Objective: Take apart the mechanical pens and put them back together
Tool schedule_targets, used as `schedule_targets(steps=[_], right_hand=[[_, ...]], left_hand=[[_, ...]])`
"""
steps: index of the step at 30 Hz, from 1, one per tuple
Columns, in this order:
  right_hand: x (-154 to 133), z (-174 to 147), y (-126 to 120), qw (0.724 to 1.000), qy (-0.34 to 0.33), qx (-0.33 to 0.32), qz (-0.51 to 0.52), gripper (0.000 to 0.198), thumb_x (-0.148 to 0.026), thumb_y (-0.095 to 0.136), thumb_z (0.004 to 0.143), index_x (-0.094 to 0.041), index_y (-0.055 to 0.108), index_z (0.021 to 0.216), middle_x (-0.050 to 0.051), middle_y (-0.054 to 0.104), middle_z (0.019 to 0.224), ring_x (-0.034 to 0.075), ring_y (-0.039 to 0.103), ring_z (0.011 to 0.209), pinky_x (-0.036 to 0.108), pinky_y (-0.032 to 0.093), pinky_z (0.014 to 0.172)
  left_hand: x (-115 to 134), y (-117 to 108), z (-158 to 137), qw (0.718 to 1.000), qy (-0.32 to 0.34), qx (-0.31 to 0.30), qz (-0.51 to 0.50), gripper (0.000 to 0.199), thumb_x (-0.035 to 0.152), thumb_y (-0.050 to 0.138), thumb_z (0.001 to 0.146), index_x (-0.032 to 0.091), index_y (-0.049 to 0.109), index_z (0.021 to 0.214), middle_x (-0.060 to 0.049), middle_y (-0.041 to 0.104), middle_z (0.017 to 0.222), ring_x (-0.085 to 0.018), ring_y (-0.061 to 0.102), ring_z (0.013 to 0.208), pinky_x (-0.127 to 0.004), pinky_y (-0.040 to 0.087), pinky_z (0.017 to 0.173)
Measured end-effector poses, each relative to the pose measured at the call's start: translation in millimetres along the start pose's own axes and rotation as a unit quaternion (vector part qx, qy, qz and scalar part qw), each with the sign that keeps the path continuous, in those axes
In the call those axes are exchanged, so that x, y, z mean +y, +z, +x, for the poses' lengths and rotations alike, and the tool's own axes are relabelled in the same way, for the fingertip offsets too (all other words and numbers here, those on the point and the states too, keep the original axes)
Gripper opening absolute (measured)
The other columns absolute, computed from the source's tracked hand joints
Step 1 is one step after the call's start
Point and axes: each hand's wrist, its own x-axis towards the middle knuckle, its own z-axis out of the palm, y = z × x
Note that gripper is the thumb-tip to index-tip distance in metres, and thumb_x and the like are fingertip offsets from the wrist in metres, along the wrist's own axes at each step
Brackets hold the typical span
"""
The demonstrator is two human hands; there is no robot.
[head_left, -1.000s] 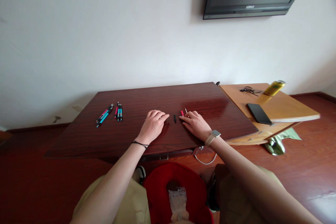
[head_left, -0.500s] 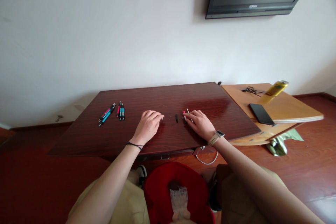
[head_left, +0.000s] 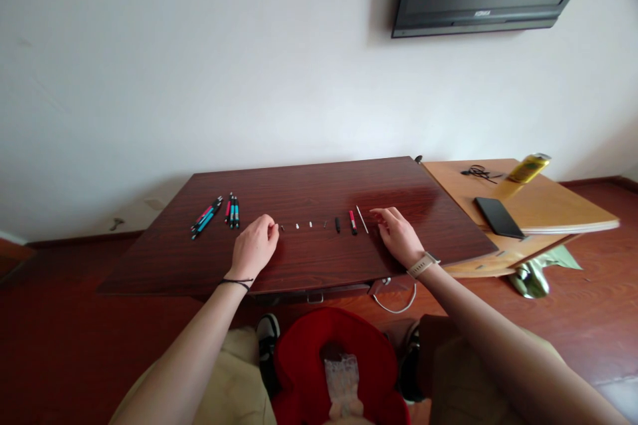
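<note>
A row of pen parts lies on the dark wooden table (head_left: 309,186): a thin white refill (head_left: 362,220), a pink and black pen barrel (head_left: 353,222), a black grip (head_left: 337,225), a tiny spring-like piece (head_left: 325,224), two small white pieces (head_left: 310,224) and a small dark piece (head_left: 282,228). My left hand (head_left: 255,242) is closed at the row's left end, its fingertips beside that dark piece; whatever they pinch is hidden. Just right of the refill, my right hand (head_left: 399,236) rests with fingers loosely stretched, apart from it and holding nothing visible.
Two groups of pens (head_left: 207,218) lie at the table's left. On the adjoining lighter table (head_left: 558,202) are a black phone (head_left: 498,216), a dark cable (head_left: 479,172) and a yellow can (head_left: 529,168). A red stool (head_left: 299,352) stands between my legs; a television (head_left: 478,20) hangs above.
My left hand has moved left along the row, uncovering the small white pieces and the dark piece. My right hand has shifted right, off the pink barrel and refill.
</note>
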Motion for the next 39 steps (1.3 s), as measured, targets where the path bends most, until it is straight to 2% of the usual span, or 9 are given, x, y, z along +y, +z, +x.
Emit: schedule_targets(steps=[3,6,10,20,34,39], right_hand=[[4,-1,-1,1.0,0.016,-0.002,0.024,0.044,-0.008,0.05,0.093,-0.021,0.067,0.131,0.011,0.067,0.114,0.026,0.068,0.098,0.041,0.057,0.093],[6,-1,-1,0.998,0.037,0.011,0.05,0.043,-0.009,0.053,0.09,-0.021,0.068,0.128,0.009,0.068,0.109,0.025,0.069,0.095,0.041,0.058,0.092],[7,-1,0,0.996,0.047,0.026,0.077,0.044,-0.008,0.054,0.086,-0.021,0.07,0.125,0.009,0.069,0.106,0.025,0.069,0.094,0.042,0.059,0.091],[8,-1,0,0.994,0.057,0.026,0.089,0.041,-0.009,0.054,0.087,-0.022,0.072,0.122,0.008,0.07,0.107,0.024,0.069,0.093,0.041,0.058,0.092],[6,0,2,0.995,0.056,0.01,0.088,0.036,-0.013,0.057,0.089,-0.022,0.071,0.121,0.006,0.071,0.101,0.023,0.068,0.09,0.039,0.056,0.089],[5,-1,1,0.994,0.05,0.021,0.092,0.043,-0.009,0.054,0.085,-0.022,0.07,0.123,0.007,0.071,0.106,0.023,0.069,0.093,0.04,0.057,0.091]], left_hand=[[-5,0,-5,0.997,-0.028,-0.065,0.036,0.026,0.037,0.044,0.109,0.024,0.062,0.097,-0.005,0.076,0.092,-0.024,0.071,0.079,-0.032,0.04,0.065],[-3,1,-8,0.994,-0.029,-0.096,0.053,0.028,0.037,0.043,0.109,0.023,0.063,0.095,-0.007,0.078,0.096,-0.025,0.073,0.083,-0.031,0.04,0.066],[0,3,-10,0.995,-0.009,-0.087,0.05,0.027,0.034,0.044,0.108,0.023,0.063,0.094,-0.008,0.077,0.096,-0.025,0.072,0.086,-0.031,0.04,0.067],[-4,6,-15,0.997,0.024,-0.056,0.037,0.025,0.03,0.044,0.108,0.023,0.059,0.089,-0.005,0.072,0.091,-0.023,0.069,0.086,-0.032,0.039,0.069],[-5,7,-14,0.998,0.034,-0.048,0.016,0.023,0.028,0.045,0.107,0.023,0.057,0.088,-0.005,0.071,0.09,-0.022,0.067,0.084,-0.032,0.038,0.07],[-6,7,-15,0.998,0.034,-0.049,0.018,0.023,0.028,0.045,0.108,0.023,0.058,0.089,-0.005,0.071,0.091,-0.022,0.067,0.084,-0.032,0.039,0.071]])
